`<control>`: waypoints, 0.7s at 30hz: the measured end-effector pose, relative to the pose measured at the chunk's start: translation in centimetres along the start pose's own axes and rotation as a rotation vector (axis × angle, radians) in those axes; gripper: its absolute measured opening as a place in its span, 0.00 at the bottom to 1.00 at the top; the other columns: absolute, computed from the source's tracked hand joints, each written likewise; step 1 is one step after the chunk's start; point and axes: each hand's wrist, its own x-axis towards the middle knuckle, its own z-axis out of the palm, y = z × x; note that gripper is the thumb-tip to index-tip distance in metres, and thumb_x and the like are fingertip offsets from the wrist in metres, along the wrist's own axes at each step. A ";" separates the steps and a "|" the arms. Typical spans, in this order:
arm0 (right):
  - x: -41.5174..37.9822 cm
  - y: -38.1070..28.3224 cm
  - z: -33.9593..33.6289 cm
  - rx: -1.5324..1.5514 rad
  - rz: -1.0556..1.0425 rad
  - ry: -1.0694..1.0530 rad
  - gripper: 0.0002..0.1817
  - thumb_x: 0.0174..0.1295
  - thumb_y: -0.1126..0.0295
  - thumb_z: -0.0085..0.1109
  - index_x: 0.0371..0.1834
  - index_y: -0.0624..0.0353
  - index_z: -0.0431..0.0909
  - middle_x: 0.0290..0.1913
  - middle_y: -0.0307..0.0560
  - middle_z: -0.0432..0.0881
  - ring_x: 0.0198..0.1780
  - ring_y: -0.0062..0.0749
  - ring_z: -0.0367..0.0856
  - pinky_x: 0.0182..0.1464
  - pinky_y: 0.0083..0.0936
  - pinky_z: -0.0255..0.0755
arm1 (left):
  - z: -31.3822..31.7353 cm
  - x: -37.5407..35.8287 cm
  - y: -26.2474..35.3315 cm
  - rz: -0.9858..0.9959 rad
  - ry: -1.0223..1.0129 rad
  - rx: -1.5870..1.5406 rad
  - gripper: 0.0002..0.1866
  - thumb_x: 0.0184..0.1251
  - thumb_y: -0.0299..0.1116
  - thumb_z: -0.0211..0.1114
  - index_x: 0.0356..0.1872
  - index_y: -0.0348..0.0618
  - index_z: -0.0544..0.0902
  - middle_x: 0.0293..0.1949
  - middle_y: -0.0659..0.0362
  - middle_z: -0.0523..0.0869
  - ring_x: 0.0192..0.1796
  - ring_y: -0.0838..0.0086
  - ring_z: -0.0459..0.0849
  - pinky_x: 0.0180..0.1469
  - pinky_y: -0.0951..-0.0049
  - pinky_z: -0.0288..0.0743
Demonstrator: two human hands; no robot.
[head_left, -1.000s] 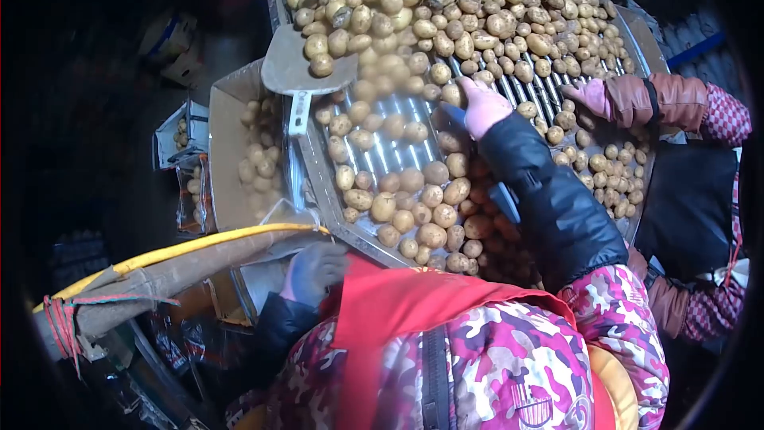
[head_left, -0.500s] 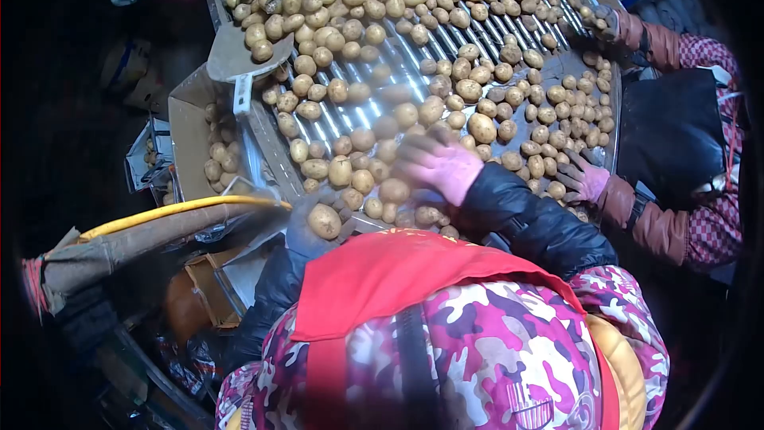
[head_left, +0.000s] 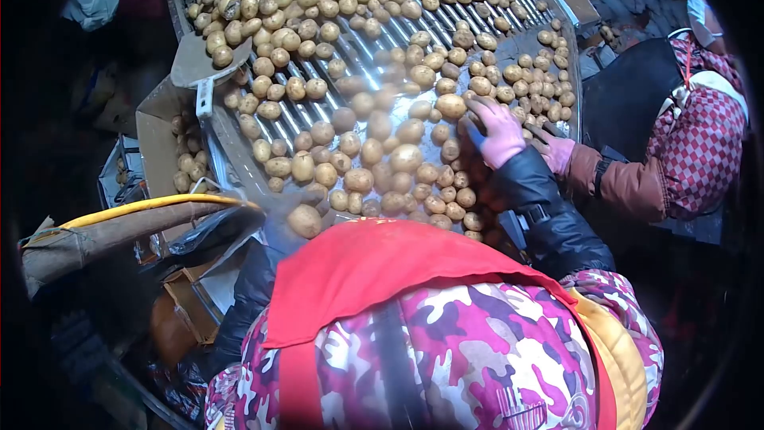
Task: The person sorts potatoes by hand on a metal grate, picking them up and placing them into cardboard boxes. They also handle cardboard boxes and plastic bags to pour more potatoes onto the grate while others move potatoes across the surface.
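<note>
Potatoes (head_left: 358,179) lie thick on a roller table (head_left: 374,52) sloping from twelve o'clock down toward the person's chest; more are heaped at the top, thinner at the near edge.

Right hand (head_left: 497,131), pink glove, reaches out at about two o'clock from the person's chest; fingers spread flat over the potatoes, touching several, none gripped as far as I can see; call it open and resting.

Left hand (head_left: 282,227), grey glove, low at ten o'clock by the table's near corner; one potato (head_left: 305,220) sits on or against it; blurred, so I cannot tell if the fingers close round it.

Handling, as a judgement: each potato firm and rounded, fairly light alone, skin dusty and dry so not slippery; likely to roll off the bars if nudged; best taken across the middle with fingers cupped; skin bruises or scuffs if thrown.

A cardboard box (head_left: 159,139) at nine o'clock of the table holds more potatoes; a flat metal flap (head_left: 195,64) hangs over its top edge; a yellow hose (head_left: 143,205) arcs at eight o'clock.

A co-worker's gloved hand (head_left: 557,151) works at three o'clock, just beside the right hand; checked sleeve above it.

Hard to make out: the person's red and patterned jacket (head_left: 414,326) hides the table's near edge; middle potatoes smeared by motion; corners of the view black.
</note>
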 end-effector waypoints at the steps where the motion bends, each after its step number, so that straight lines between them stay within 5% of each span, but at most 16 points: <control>1: 1.3 -1.4 0.1 0.050 -0.017 -0.090 0.22 0.73 0.55 0.59 0.64 0.54 0.81 0.60 0.55 0.85 0.61 0.56 0.82 0.64 0.50 0.75 | -0.2 0.2 -0.1 -0.034 -0.005 0.017 0.11 0.77 0.33 0.69 0.55 0.43 0.84 0.51 0.59 0.88 0.51 0.67 0.89 0.56 0.61 0.87; 4: 4.0 -7.7 0.6 0.048 -0.090 -0.475 0.16 0.73 0.58 0.57 0.57 0.53 0.81 0.53 0.59 0.85 0.54 0.57 0.85 0.58 0.51 0.78 | -1.3 0.6 -0.6 -0.310 0.018 -0.280 0.19 0.76 0.35 0.71 0.63 0.43 0.80 0.54 0.56 0.86 0.53 0.66 0.88 0.56 0.62 0.88; 5: 3.2 -8.5 2.1 -0.005 -0.203 -0.411 0.15 0.73 0.60 0.56 0.56 0.54 0.80 0.49 0.62 0.84 0.52 0.58 0.86 0.57 0.51 0.79 | -1.9 0.4 -1.2 -0.293 -0.045 -0.340 0.27 0.71 0.30 0.75 0.68 0.42 0.76 0.58 0.53 0.84 0.57 0.66 0.87 0.57 0.64 0.88; 8: 4.6 -8.9 4.0 0.105 -0.076 -0.374 0.13 0.70 0.63 0.58 0.52 0.58 0.81 0.45 0.59 0.85 0.51 0.58 0.87 0.56 0.51 0.79 | -1.2 0.6 0.3 -0.344 -0.107 -0.443 0.38 0.67 0.26 0.79 0.76 0.43 0.70 0.62 0.50 0.81 0.60 0.67 0.86 0.61 0.65 0.87; 12: 6.4 -9.1 2.8 0.422 0.164 -0.520 0.14 0.72 0.60 0.60 0.51 0.58 0.84 0.44 0.54 0.88 0.49 0.46 0.89 0.52 0.42 0.82 | 1.3 0.6 4.3 -0.115 -0.402 0.056 0.42 0.70 0.24 0.76 0.82 0.46 0.65 0.63 0.49 0.81 0.60 0.67 0.85 0.64 0.65 0.84; 13: 6.5 -10.1 1.6 0.554 0.224 -0.564 0.15 0.72 0.59 0.63 0.53 0.58 0.85 0.46 0.53 0.89 0.48 0.42 0.89 0.51 0.39 0.82 | 3.2 0.8 7.0 -0.312 -0.315 -0.104 0.45 0.69 0.23 0.76 0.84 0.47 0.62 0.65 0.48 0.80 0.60 0.67 0.86 0.65 0.66 0.83; 15: 6.5 -11.9 0.5 0.825 0.350 -0.665 0.19 0.73 0.57 0.68 0.57 0.58 0.86 0.48 0.51 0.91 0.47 0.32 0.90 0.50 0.34 0.83 | 3.5 1.1 6.9 -0.229 -0.394 -0.114 0.44 0.71 0.21 0.73 0.85 0.49 0.62 0.60 0.53 0.82 0.60 0.68 0.86 0.67 0.66 0.82; 16: 6.4 -12.1 1.6 0.778 0.009 -0.673 0.20 0.73 0.56 0.68 0.59 0.58 0.86 0.50 0.52 0.90 0.49 0.35 0.90 0.51 0.35 0.83 | 3.9 1.0 7.0 -0.197 -0.437 -0.121 0.44 0.72 0.20 0.72 0.86 0.50 0.62 0.58 0.55 0.83 0.60 0.68 0.87 0.68 0.66 0.81; 17: 6.2 -12.6 1.9 0.761 -0.057 -0.583 0.20 0.73 0.58 0.67 0.61 0.56 0.85 0.51 0.53 0.89 0.49 0.39 0.90 0.52 0.36 0.83 | 4.3 1.4 7.2 -0.120 -0.434 0.014 0.35 0.75 0.26 0.69 0.81 0.45 0.68 0.62 0.53 0.83 0.61 0.69 0.86 0.68 0.67 0.80; 18: 6.4 -13.6 1.5 0.739 -0.122 -0.486 0.20 0.73 0.60 0.66 0.64 0.55 0.83 0.51 0.54 0.89 0.50 0.43 0.90 0.52 0.37 0.83 | 4.3 2.1 6.8 -0.303 -0.449 -0.173 0.31 0.76 0.27 0.68 0.78 0.43 0.70 0.62 0.53 0.82 0.60 0.68 0.86 0.68 0.66 0.80; 19: 7.7 -13.8 1.2 0.512 -0.051 -0.489 0.23 0.71 0.58 0.64 0.65 0.58 0.81 0.60 0.63 0.85 0.62 0.56 0.85 0.65 0.44 0.78 | 4.2 3.1 6.3 -0.477 -0.460 -0.355 0.28 0.77 0.28 0.66 0.75 0.41 0.72 0.63 0.52 0.82 0.60 0.68 0.86 0.68 0.65 0.80; 21: 10.1 -11.5 3.5 0.241 -0.183 -0.459 0.28 0.66 0.65 0.65 0.70 0.55 0.76 0.63 0.59 0.80 0.61 0.56 0.84 0.65 0.48 0.77 | 3.9 3.9 6.1 -0.585 -0.423 -0.498 0.22 0.78 0.30 0.65 0.69 0.40 0.76 0.61 0.52 0.82 0.60 0.68 0.85 0.68 0.64 0.80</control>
